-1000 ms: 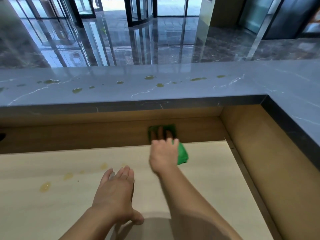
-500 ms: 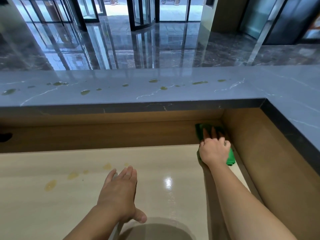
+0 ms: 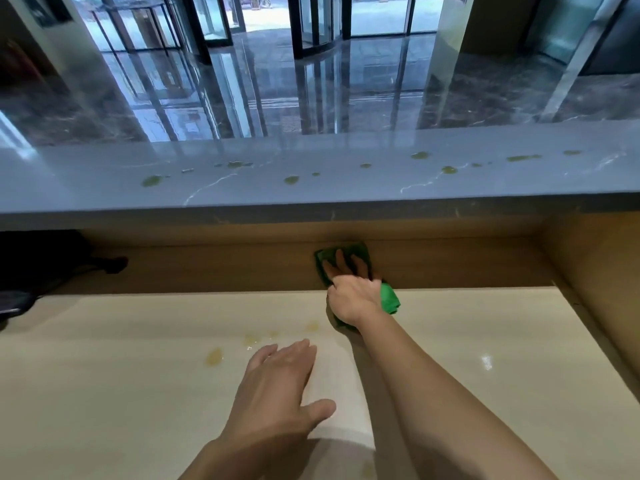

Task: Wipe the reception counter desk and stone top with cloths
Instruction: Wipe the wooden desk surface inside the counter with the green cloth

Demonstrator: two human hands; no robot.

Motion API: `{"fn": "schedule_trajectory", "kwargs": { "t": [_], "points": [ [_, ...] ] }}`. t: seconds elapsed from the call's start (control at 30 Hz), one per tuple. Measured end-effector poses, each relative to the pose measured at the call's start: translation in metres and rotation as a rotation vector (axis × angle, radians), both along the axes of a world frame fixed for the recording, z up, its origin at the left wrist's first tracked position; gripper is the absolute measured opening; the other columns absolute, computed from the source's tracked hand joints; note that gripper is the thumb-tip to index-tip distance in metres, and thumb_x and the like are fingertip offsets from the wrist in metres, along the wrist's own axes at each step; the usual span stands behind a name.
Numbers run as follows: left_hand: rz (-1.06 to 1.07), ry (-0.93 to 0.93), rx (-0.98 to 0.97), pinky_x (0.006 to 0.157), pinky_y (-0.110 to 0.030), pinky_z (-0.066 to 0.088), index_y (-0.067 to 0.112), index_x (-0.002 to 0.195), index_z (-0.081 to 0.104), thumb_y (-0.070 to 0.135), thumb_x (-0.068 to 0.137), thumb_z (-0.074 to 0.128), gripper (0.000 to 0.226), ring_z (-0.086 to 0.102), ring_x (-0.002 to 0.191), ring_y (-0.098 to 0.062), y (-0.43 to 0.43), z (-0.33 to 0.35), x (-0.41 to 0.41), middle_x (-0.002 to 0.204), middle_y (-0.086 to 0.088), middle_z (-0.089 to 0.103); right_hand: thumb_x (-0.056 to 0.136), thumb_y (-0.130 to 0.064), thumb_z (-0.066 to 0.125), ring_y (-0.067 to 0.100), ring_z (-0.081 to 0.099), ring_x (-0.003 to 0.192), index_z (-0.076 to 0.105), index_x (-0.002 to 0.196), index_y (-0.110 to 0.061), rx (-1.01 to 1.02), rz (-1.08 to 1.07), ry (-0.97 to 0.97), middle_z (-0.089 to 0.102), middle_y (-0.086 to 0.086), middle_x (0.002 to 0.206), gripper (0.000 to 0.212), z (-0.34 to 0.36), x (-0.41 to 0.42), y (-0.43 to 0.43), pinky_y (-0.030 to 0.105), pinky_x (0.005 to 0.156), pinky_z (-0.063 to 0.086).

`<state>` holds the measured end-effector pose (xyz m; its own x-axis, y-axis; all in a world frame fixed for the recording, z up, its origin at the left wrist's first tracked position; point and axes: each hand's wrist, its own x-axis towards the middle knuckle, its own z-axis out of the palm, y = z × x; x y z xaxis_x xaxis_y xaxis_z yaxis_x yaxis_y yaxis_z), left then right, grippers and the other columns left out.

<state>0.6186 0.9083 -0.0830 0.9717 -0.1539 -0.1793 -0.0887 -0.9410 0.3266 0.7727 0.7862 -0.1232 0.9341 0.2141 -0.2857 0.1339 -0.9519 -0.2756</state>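
Right hand (image 3: 353, 297): I am pressing it flat on the green cloth (image 3: 389, 299), grip spread out with the fingers (image 3: 341, 263) reaching up the wooden back panel (image 3: 207, 268). The cloth is being pinned rather than clenched; part of it is lying against the panel and part is bunching at the back edge of the table (image 3: 104, 393), just beside my wrist. I judge the flat palm is there to push the cloth into the corner where panel and table are meeting.

Left hand (image 3: 277, 382): I am resting it palm down on the table, grip released and grasping nothing, fingers together and pointing away from me. It is probably bracing my weight while the other arm is reaching forward.

Yellowish spots (image 3: 214, 356): several are sitting on the table, between the left hand's fingertips and the cloth, not yet wiped.

Stone top (image 3: 346, 188): the grey slab is running across above the wooden panel, overhanging it. Greenish spots (image 3: 291, 180) are scattered along it, well apart from the cloth, so this half of the job is looking untouched.

Dark object (image 3: 52, 265): it is lying at the far left under the stone top; I cannot tell what it is.

Brands, labels, writing: I am finding none that can be read.
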Motion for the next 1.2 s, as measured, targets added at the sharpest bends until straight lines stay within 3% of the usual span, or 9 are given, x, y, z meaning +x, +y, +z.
{"fn": "schedule_trajectory", "kwargs": {
  "t": [0.07, 0.17, 0.4, 0.57, 0.7, 0.87, 0.97, 1.07, 1.2],
  "points": [
    [0.029, -0.094, 0.036, 0.101, -0.028, 0.030, 0.029, 0.087, 0.047, 0.049, 0.079, 0.050, 0.021, 0.051, 0.089, -0.007, 0.035, -0.004, -0.016, 0.089, 0.014, 0.057, 0.100, -0.024, 0.032, 0.024, -0.002, 0.149, 0.014, 0.152, -0.044, 0.013, 0.060, -0.019, -0.002, -0.010, 0.163, 0.058, 0.001, -0.004, 0.036, 0.045, 0.114, 0.010],
    [0.076, -0.090, 0.151, 0.078, -0.025, 0.021, 0.028, 0.078, 0.050, 0.049, 0.069, 0.052, 0.023, 0.058, 0.083, -0.006, 0.069, -0.020, -0.028, 0.079, 0.014, 0.059, 0.094, -0.016, 0.041, 0.027, 0.003, 0.148, 0.019, 0.151, -0.039, 0.015, 0.179, -0.059, 0.004, -0.006, 0.163, 0.065, -0.001, -0.018, 0.089, 0.048, 0.111, 0.015],
    [0.074, -0.026, 0.255, 0.096, -0.027, 0.021, 0.026, 0.091, 0.044, 0.056, 0.081, 0.043, 0.033, 0.052, 0.106, -0.006, 0.085, -0.017, -0.034, 0.102, 0.007, 0.050, 0.095, -0.015, 0.035, 0.024, 0.019, 0.145, 0.025, 0.148, -0.040, 0.013, 0.275, -0.143, 0.026, -0.004, 0.158, 0.059, -0.003, -0.026, 0.088, 0.043, 0.104, 0.023],
    [-0.014, 0.072, 0.258, 0.109, -0.030, 0.014, 0.028, 0.121, 0.041, 0.051, 0.084, 0.046, 0.044, 0.041, 0.129, -0.005, 0.093, -0.011, -0.037, 0.139, 0.011, 0.041, 0.098, -0.026, 0.034, 0.018, 0.003, 0.149, 0.014, 0.152, -0.042, -0.141, -0.077, -0.134, -0.001, -0.009, 0.163, 0.060, 0.001, -0.013, -0.009, 0.041, 0.109, 0.023],
    [-0.060, 0.127, 0.316, 0.113, -0.032, 0.009, 0.026, 0.129, 0.038, 0.050, 0.082, 0.048, 0.054, 0.036, 0.135, -0.004, 0.096, -0.010, -0.035, 0.148, 0.005, 0.037, 0.101, -0.031, 0.029, 0.026, 0.018, 0.146, 0.016, 0.153, -0.039, -0.211, -0.365, -0.129, 0.004, -0.003, 0.163, 0.055, 0.000, -0.016, -0.059, 0.039, 0.109, 0.023],
    [-0.089, 0.127, 0.345, 0.116, -0.033, 0.004, 0.022, 0.140, 0.031, 0.050, 0.086, 0.048, 0.064, 0.031, 0.138, -0.004, 0.100, -0.016, -0.032, 0.156, 0.005, 0.024, 0.099, -0.029, 0.031, 0.031, 0.010, 0.147, 0.022, 0.152, -0.033, -0.195, -0.560, -0.048, 0.007, 0.001, 0.163, 0.054, 0.002, -0.008, -0.010, 0.040, 0.113, 0.015],
    [-0.122, 0.141, 0.356, 0.117, -0.034, 0.001, 0.018, 0.149, 0.020, 0.050, 0.090, 0.047, 0.073, 0.029, 0.140, -0.006, 0.104, -0.020, -0.029, 0.161, 0.002, 0.015, 0.097, -0.029, 0.038, 0.030, 0.005, 0.148, 0.017, 0.154, -0.030, -0.144, -0.412, -0.062, 0.000, 0.001, 0.163, 0.060, 0.000, -0.005, 0.049, 0.045, 0.114, 0.013],
    [-0.131, 0.153, 0.367, 0.118, -0.034, 0.001, 0.018, 0.151, 0.018, 0.050, 0.091, 0.047, 0.074, 0.028, 0.141, -0.007, 0.107, -0.021, -0.029, 0.161, 0.001, 0.014, 0.094, -0.021, 0.044, 0.029, 0.008, 0.147, 0.026, 0.151, -0.028, -0.017, -0.150, -0.100, 0.009, 0.002, 0.162, 0.060, 0.001, -0.014, 0.123, 0.050, 0.114, 0.015],
    [-0.104, 0.123, 0.364, 0.118, -0.032, 0.005, 0.021, 0.142, 0.039, 0.037, 0.087, 0.054, 0.059, 0.040, 0.131, -0.011, 0.104, -0.019, -0.029, 0.144, -0.001, 0.043, 0.085, -0.014, 0.054, 0.030, 0.021, 0.141, 0.029, 0.147, -0.032, -0.024, 0.214, -0.148, 0.029, -0.001, 0.155, 0.069, -0.004, -0.048, 0.194, 0.048, 0.110, 0.018]
  ]
}}
